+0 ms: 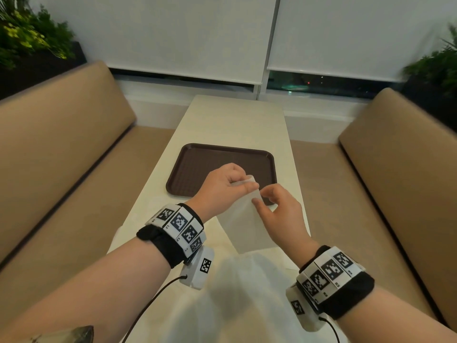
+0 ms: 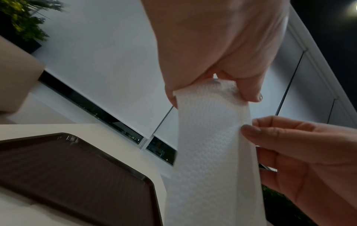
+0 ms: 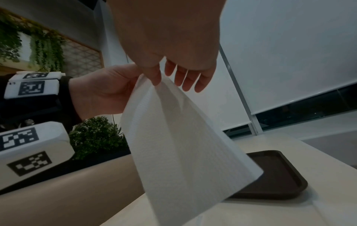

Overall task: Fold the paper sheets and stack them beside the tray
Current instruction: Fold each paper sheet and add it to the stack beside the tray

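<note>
A white embossed paper sheet (image 1: 244, 219) hangs in the air above the near edge of the dark brown tray (image 1: 197, 164). My left hand (image 1: 227, 184) pinches the sheet's top corner between thumb and fingers. My right hand (image 1: 269, 201) pinches the top edge just to the right of it. In the left wrist view the paper sheet (image 2: 210, 145) hangs down from the left hand (image 2: 222, 85), with the right hand (image 2: 251, 130) pinching its right edge. In the right wrist view the paper sheet (image 3: 179, 145) drapes in front of the tray (image 3: 280, 180). More white paper (image 1: 242, 293) lies on the table below.
The narrow cream table (image 1: 235, 120) runs toward a window with white blinds. Tan bench seats (image 1: 61, 157) flank both sides. Planters with green plants (image 1: 27, 38) stand at the far left and far right corners.
</note>
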Action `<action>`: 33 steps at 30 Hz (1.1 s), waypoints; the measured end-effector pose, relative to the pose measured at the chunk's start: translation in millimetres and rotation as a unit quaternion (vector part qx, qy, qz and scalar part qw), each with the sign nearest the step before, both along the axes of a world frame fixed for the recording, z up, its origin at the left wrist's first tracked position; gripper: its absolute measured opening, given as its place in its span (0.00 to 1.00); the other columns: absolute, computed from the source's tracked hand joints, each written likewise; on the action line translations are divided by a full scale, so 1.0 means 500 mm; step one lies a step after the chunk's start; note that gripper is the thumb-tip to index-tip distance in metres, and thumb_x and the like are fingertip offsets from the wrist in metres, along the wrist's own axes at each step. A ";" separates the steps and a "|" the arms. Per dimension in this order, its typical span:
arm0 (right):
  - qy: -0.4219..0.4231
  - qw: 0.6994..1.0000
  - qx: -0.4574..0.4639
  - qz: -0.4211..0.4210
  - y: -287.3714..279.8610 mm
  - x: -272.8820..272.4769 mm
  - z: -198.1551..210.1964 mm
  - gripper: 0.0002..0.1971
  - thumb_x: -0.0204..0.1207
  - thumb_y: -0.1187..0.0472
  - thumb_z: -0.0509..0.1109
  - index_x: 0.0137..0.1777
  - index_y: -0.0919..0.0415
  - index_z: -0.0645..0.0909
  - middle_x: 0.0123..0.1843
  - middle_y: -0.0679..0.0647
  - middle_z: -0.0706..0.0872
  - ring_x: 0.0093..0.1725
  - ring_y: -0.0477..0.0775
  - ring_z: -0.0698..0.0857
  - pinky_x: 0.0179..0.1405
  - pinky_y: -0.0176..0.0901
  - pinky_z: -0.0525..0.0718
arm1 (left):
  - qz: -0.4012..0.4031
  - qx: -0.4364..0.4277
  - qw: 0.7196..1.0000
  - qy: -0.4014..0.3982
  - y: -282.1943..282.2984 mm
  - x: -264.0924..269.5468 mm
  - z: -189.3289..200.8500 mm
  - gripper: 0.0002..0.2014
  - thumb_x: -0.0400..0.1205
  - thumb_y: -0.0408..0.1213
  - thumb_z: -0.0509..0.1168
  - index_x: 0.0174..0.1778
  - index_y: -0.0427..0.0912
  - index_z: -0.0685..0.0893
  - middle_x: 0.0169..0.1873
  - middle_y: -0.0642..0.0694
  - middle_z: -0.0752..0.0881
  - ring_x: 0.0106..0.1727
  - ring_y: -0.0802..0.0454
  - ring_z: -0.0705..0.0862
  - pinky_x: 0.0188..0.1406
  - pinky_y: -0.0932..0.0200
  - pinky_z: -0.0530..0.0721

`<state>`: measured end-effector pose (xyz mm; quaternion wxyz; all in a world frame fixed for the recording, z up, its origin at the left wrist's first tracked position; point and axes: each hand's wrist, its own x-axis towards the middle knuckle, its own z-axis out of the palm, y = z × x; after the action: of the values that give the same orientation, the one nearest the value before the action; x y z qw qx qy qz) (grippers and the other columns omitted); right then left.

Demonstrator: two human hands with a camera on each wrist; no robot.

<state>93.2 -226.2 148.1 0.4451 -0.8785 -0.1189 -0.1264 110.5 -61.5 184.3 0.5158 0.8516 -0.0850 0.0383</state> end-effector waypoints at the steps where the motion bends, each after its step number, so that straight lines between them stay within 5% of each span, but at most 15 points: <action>1: 0.004 1.000 0.003 0.006 0.002 0.000 0.000 0.05 0.78 0.60 0.72 0.45 0.51 0.77 0.41 0.39 0.82 0.44 0.31 0.80 0.44 0.20 0.73 | 0.000 -0.005 1.000 -0.002 0.000 0.000 -0.001 0.07 0.77 0.44 0.73 0.33 0.52 0.86 0.43 0.61 0.81 0.44 0.72 0.79 0.40 0.79 0.70; 4: 0.022 0.999 0.007 0.024 0.003 0.005 -0.005 0.05 0.80 0.61 0.69 0.43 0.52 0.78 0.39 0.39 0.83 0.45 0.35 0.82 0.45 0.25 0.76 | 0.005 -0.016 1.000 -0.001 0.001 0.002 -0.003 0.07 0.75 0.43 0.75 0.32 0.54 0.84 0.44 0.61 0.83 0.45 0.72 0.80 0.45 0.74 0.73; 9: 0.032 0.998 0.013 0.050 -0.006 0.008 -0.006 0.06 0.80 0.62 0.68 0.43 0.53 0.76 0.37 0.41 0.81 0.39 0.35 0.79 0.38 0.23 0.74 | -0.042 0.018 0.998 0.031 0.013 0.008 0.001 0.14 0.74 0.40 0.76 0.50 0.56 0.80 0.42 0.58 0.83 0.42 0.67 0.80 0.40 0.72 0.76; 14: 0.171 0.979 0.041 0.104 -0.021 0.007 -0.026 0.03 0.82 0.61 0.66 0.48 0.53 0.80 0.43 0.50 0.88 0.44 0.51 0.85 0.44 0.44 0.82 | -0.031 0.061 0.997 0.037 0.019 0.034 0.009 0.06 0.74 0.40 0.76 0.39 0.50 0.84 0.32 0.58 0.82 0.34 0.65 0.78 0.31 0.76 0.74; 16: 0.221 0.966 0.054 0.126 -0.030 0.000 -0.046 0.10 0.83 0.64 0.64 0.48 0.49 0.83 0.44 0.45 0.89 0.47 0.49 0.87 0.47 0.44 0.83 | -0.025 0.051 0.997 0.045 0.027 0.049 0.016 0.07 0.74 0.39 0.76 0.37 0.51 0.84 0.32 0.57 0.82 0.34 0.63 0.80 0.34 0.73 0.77; 19: 0.276 0.949 0.065 0.140 -0.044 -0.007 -0.068 0.10 0.83 0.65 0.62 0.54 0.58 0.85 0.50 0.55 0.90 0.49 0.52 0.87 0.53 0.52 0.84 | -0.004 0.032 0.998 0.056 0.040 0.068 0.016 0.07 0.73 0.39 0.77 0.37 0.52 0.85 0.34 0.57 0.83 0.38 0.59 0.81 0.42 0.64 0.80; 24: 0.343 0.923 0.074 0.156 -0.074 -0.030 -0.085 0.10 0.85 0.65 0.61 0.46 0.64 0.83 0.37 0.53 0.90 0.36 0.55 0.89 0.42 0.45 0.84 | 0.007 0.025 0.998 0.058 0.058 0.084 0.021 0.09 0.73 0.38 0.77 0.32 0.53 0.84 0.33 0.56 0.84 0.39 0.57 0.82 0.44 0.58 0.81; 27: 0.405 0.899 0.038 0.165 -0.101 -0.036 -0.089 0.09 0.83 0.64 0.64 0.46 0.68 0.83 0.38 0.56 0.92 0.38 0.55 0.91 0.41 0.41 0.85 | 0.005 0.034 0.997 0.068 0.058 0.084 0.015 0.07 0.73 0.37 0.77 0.35 0.50 0.85 0.34 0.56 0.83 0.38 0.57 0.82 0.41 0.61 0.80; 30: 0.396 0.896 -0.102 0.174 -0.122 -0.015 -0.079 0.13 0.78 0.54 0.72 0.52 0.65 0.86 0.46 0.50 0.92 0.49 0.48 0.90 0.54 0.41 0.84 | -0.020 0.052 0.996 0.075 0.047 0.076 0.004 0.05 0.73 0.38 0.77 0.38 0.45 0.86 0.33 0.57 0.83 0.37 0.59 0.81 0.39 0.65 0.79; 33: 0.326 0.937 -0.028 0.123 -0.106 0.005 -0.042 0.18 0.75 0.50 0.74 0.63 0.54 0.83 0.56 0.46 0.89 0.58 0.43 0.85 0.65 0.40 0.80 | -0.050 0.086 0.992 0.074 0.027 0.069 -0.007 0.06 0.73 0.39 0.77 0.38 0.46 0.86 0.32 0.60 0.81 0.36 0.66 0.79 0.34 0.72 0.73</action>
<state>95.9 -279.1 127.0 0.4466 -0.8622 -0.0778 0.2260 144.9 -48.2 180.8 0.4466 0.8881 -0.0922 -0.0582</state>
